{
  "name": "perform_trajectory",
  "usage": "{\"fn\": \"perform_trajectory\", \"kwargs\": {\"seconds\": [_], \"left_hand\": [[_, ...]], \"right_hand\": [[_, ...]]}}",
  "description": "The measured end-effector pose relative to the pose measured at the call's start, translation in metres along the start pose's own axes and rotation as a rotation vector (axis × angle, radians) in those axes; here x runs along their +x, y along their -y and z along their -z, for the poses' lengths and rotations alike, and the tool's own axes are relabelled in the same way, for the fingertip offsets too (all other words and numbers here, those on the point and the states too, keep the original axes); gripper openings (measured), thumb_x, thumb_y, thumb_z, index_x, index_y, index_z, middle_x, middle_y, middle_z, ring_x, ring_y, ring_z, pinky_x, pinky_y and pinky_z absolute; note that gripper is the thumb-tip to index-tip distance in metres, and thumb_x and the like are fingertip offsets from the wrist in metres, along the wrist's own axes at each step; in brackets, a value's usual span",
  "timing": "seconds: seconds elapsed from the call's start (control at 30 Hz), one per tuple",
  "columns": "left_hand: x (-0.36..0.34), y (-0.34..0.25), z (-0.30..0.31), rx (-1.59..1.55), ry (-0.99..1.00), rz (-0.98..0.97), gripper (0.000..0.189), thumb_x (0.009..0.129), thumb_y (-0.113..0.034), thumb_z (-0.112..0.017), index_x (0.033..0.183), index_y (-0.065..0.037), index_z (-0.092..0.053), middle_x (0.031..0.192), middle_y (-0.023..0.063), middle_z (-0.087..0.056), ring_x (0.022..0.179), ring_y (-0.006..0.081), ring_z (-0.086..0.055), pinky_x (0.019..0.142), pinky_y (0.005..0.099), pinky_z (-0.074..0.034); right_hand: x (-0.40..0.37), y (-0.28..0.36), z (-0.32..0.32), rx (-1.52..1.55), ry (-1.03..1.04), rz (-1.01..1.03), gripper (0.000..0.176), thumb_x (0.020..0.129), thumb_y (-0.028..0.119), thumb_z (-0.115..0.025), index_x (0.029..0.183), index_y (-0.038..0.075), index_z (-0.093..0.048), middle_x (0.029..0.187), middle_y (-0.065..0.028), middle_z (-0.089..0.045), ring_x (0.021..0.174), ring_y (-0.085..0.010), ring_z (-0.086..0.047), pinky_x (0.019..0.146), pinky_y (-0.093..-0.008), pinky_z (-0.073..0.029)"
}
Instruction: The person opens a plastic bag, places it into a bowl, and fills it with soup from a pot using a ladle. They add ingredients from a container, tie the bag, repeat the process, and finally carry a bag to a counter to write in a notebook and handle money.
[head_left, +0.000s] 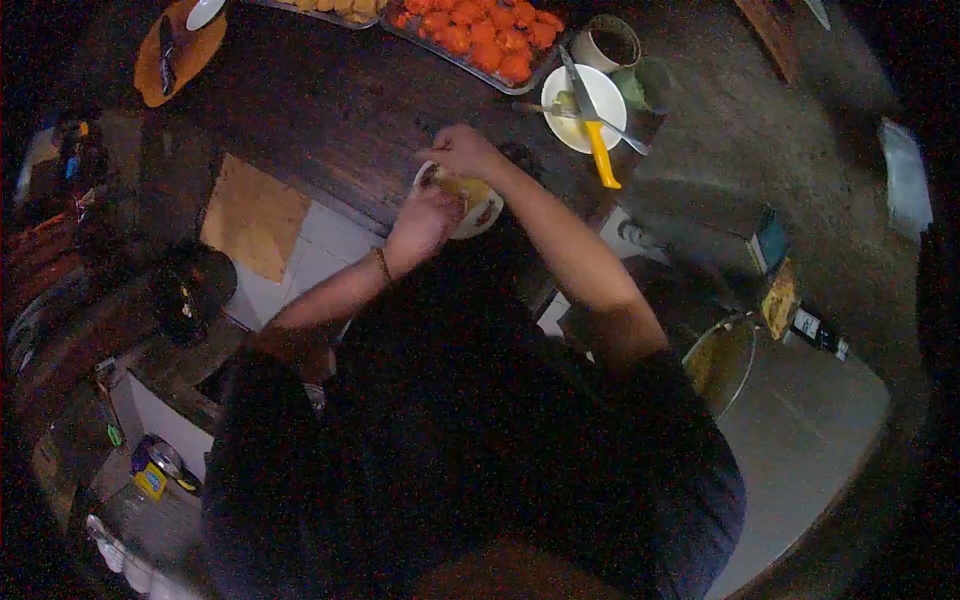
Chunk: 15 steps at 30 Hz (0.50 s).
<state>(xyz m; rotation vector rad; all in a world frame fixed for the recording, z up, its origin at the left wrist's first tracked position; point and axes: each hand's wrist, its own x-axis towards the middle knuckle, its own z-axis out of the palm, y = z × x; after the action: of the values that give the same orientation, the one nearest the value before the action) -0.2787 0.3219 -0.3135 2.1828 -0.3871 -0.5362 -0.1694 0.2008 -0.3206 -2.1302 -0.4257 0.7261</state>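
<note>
Close to my body stands a white dish (487,219) with a dark pattern near its rim and something yellowish inside. My left hand (428,218) reaches over its near left side, fingers curled at the yellowish contents; what they grip is not clear. Above the far edge of the dish is my right hand (465,153), its fingers pinched together and pointing left. Whatever is between those fingertips is too small and blurred to name. Part of the dish is hidden under both hands.
On the dark wooden table (330,120) are a tray of orange-red pieces (485,35), a tray of pale pieces (345,8), a white bowl (607,90) with a yellow-handled knife (598,150) across it, a cup (607,42) and a brown board (190,50). A pot (720,365) stands right.
</note>
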Motion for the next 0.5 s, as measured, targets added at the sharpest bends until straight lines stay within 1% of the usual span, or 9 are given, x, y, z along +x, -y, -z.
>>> {"fn": "perform_trajectory", "kwargs": {"seconds": [0.03, 0.1, 0.13, 0.2, 0.27, 0.33, 0.4, 0.47, 0.5], "left_hand": [[-0.002, -0.008, 0.001, 0.002, -0.003, -0.001, 0.015, 0.072, -0.012, -0.054, 0.084, -0.008, -0.062, 0.098, 0.0033, -0.057, 0.096, 0.0174, -0.051, 0.086, 0.0310, -0.035], [-0.004, -0.027, 0.007, -0.407, -0.066, 0.502, 0.024, 0.082, -0.024, -0.049, 0.093, -0.006, -0.061, 0.098, 0.0048, -0.056, 0.091, 0.0148, -0.050, 0.079, 0.0266, -0.038], [-0.001, -0.022, -0.001, -0.405, -0.061, 0.499, 0.024, 0.082, -0.024, -0.049, 0.093, -0.006, -0.061, 0.098, 0.0048, -0.056, 0.091, 0.0148, -0.050, 0.079, 0.0266, -0.038], [0.005, -0.008, -0.025, -1.347, -0.435, 0.482, 0.039, 0.086, -0.036, -0.041, 0.099, -0.003, -0.058, 0.093, 0.0038, -0.056, 0.083, 0.0129, -0.050, 0.076, 0.0255, -0.039], [0.002, -0.032, -0.011, -1.164, -0.375, 0.583, 0.043, 0.086, -0.038, -0.039, 0.101, -0.003, -0.057, 0.094, 0.0043, -0.055, 0.083, 0.0132, -0.050, 0.077, 0.0249, -0.038], [-0.004, -0.045, -0.001, -0.971, -0.324, 0.672, 0.046, 0.086, -0.040, -0.037, 0.103, -0.002, -0.056, 0.096, 0.0048, -0.054, 0.084, 0.0135, -0.050, 0.078, 0.0243, -0.038], [-0.007, -0.045, 0.009, -0.933, -0.327, 0.508, 0.047, 0.086, -0.041, -0.034, 0.104, -0.002, -0.055, 0.100, 0.0061, -0.054, 0.084, 0.0145, -0.051, 0.079, 0.0240, -0.038], [-0.006, -0.033, 0.023, -0.920, -0.248, 0.434, 0.048, 0.087, -0.041, -0.032, 0.103, -0.002, -0.056, 0.102, 0.0061, -0.055, 0.086, 0.0148, -0.051, 0.079, 0.0243, -0.038], [-0.006, -0.025, 0.031, -0.914, -0.180, 0.359, 0.050, 0.088, -0.041, -0.030, 0.102, -0.001, -0.056, 0.103, 0.0060, -0.055, 0.088, 0.0152, -0.052, 0.079, 0.0245, -0.039]], "right_hand": [[-0.017, 0.005, 0.007, -0.002, -0.001, 0.003, 0.043, 0.075, 0.042, -0.055, 0.070, 0.000, -0.063, 0.063, -0.0149, -0.058, 0.052, -0.0196, -0.053, 0.051, -0.0326, -0.045], [-0.053, 0.009, 0.015, 0.105, -0.037, -0.348, 0.042, 0.075, 0.043, -0.057, 0.078, 0.002, -0.062, 0.064, -0.0109, -0.058, 0.051, -0.0164, -0.053, 0.047, -0.0293, -0.044], [-0.069, 0.001, 0.003, 0.245, -0.018, -0.304, 0.043, 0.074, 0.044, -0.058, 0.088, 0.004, -0.060, 0.073, -0.0112, -0.060, 0.057, -0.0200, -0.056, 0.055, -0.0328, -0.046], [-0.093, -0.002, -0.021, 0.387, -0.007, -0.263, 0.046, 0.072, 0.045, -0.059, 0.097, 0.006, -0.058, 0.081, -0.0115, -0.062, 0.064, -0.0237, -0.060, 0.064, -0.0362, -0.049], [-0.101, 0.014, -0.043, 1.079, -0.220, -0.656, 0.041, 0.076, 0.041, -0.058, 0.095, 0.005, -0.053, 0.061, 0.0005, -0.051, 0.045, -0.0110, -0.046, 0.040, -0.0243, -0.037], [-0.101, -0.002, -0.052, 1.037, -0.167, -0.657, 0.041, 0.074, 0.040, -0.060, 0.097, 0.007, -0.055, 0.072, -0.0016, -0.056, 0.058, -0.0154, -0.052, 0.054, -0.0280, -0.042], [-0.098, -0.009, -0.048, 1.001, -0.116, -0.651, 0.041, 0.072, 0.040, -0.062, 0.099, 0.009, -0.057, 0.083, -0.0036, -0.060, 0.070, -0.0198, -0.058, 0.068, -0.0317, -0.047], [-0.104, -0.011, -0.021, 0.604, 0.032, -0.513, 0.026, 0.077, 0.034, -0.059, 0.075, 0.009, -0.058, 0.058, 0.0002, -0.048, 0.043, -0.0093, -0.043, 0.040, -0.0234, -0.035], [-0.104, -0.018, -0.012, 0.608, 0.024, -0.511, 0.026, 0.077, 0.034, -0.059, 0.075, 0.009, -0.058, 0.058, 0.0002, -0.048, 0.043, -0.0093, -0.043, 0.040, -0.0234, -0.035]]}}
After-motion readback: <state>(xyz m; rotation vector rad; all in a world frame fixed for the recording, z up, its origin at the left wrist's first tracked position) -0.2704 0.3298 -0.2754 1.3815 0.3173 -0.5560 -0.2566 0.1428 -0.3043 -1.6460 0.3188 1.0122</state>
